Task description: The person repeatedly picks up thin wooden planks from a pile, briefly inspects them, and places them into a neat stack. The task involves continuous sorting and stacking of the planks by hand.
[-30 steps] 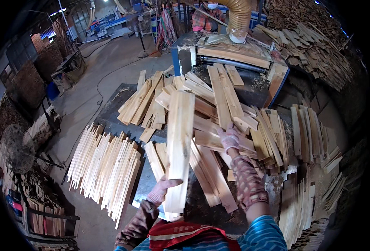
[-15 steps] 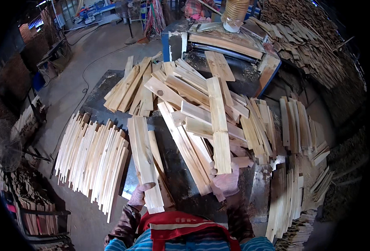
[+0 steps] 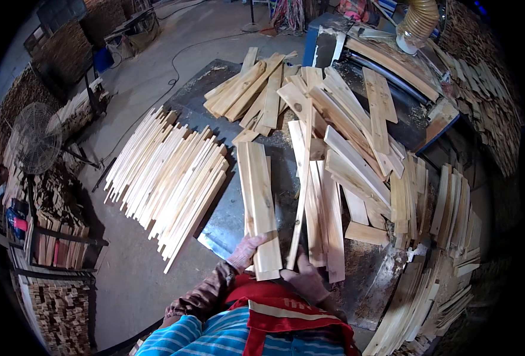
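My left hand (image 3: 249, 251), in a pale pinkish glove, is closed round the near end of a few light wooden boards (image 3: 259, 202) lying together lengthwise. My right hand (image 3: 307, 281), gloved too, grips the near end of a long thin board (image 3: 301, 190), which is turned with its narrow edge up. To the right of that board, other long boards (image 3: 322, 219) lie side by side on the dark metal table (image 3: 217, 214). Beyond them is a loose, criss-crossed heap of boards (image 3: 345, 127). The fingertips of my right hand are partly hidden by the board.
A neat row of narrow strips (image 3: 164, 178) lies on the table's left. Behind right stands a machine with rollers (image 3: 387, 74) and a ribbed yellowish hose (image 3: 418, 24). Stacked boards (image 3: 408, 296) line the right side. A standing fan (image 3: 35, 137) is at the far left.
My view has swung left, so things sit further right. The right hand's board has turned from flat face to narrow edge and come closer to the left hand's boards.
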### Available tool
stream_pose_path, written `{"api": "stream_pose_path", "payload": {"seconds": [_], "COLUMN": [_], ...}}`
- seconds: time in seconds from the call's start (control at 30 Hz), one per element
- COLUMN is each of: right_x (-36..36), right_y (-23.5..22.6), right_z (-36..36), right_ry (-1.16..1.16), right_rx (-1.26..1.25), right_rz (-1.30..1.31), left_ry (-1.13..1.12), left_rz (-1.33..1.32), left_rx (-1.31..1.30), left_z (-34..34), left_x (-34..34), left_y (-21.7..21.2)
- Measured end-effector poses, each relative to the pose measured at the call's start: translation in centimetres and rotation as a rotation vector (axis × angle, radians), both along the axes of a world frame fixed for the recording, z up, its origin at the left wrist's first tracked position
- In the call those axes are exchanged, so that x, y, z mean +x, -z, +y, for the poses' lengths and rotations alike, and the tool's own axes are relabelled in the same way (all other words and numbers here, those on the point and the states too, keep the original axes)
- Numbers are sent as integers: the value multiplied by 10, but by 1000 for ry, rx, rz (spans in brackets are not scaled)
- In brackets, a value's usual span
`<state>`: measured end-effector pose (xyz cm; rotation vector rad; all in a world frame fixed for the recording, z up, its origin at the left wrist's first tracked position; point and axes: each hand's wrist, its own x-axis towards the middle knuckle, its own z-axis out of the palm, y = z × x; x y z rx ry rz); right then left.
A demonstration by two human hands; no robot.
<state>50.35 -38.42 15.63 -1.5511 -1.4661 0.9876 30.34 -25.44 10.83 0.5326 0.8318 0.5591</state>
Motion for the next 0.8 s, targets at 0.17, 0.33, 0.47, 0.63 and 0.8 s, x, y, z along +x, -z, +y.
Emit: {"api": "stream_pose_path", "payload": {"seconds": [0.17, 0.33, 0.47, 0.63, 0.8], "right_x": [-40, -57, -43, -16, 10], "right_y": [17, 36, 45, -3, 33], "right_z": [26, 33, 25, 11, -33], "right_ry": [115, 258, 261, 290, 263], "right_rx": [-267, -228, -249, -618, -722], "right_rz": [174, 406, 435, 203, 160], "left_ry": [-106, -58, -100, -86, -94], "left_rz": [181, 103, -99, -66, 73], "left_rx": [279, 114, -83, -139, -14], "left_z": [-6, 4, 5, 11, 13], "left_x": [30, 50, 56, 51, 53], "left_y": [30, 24, -10, 10, 17]}}
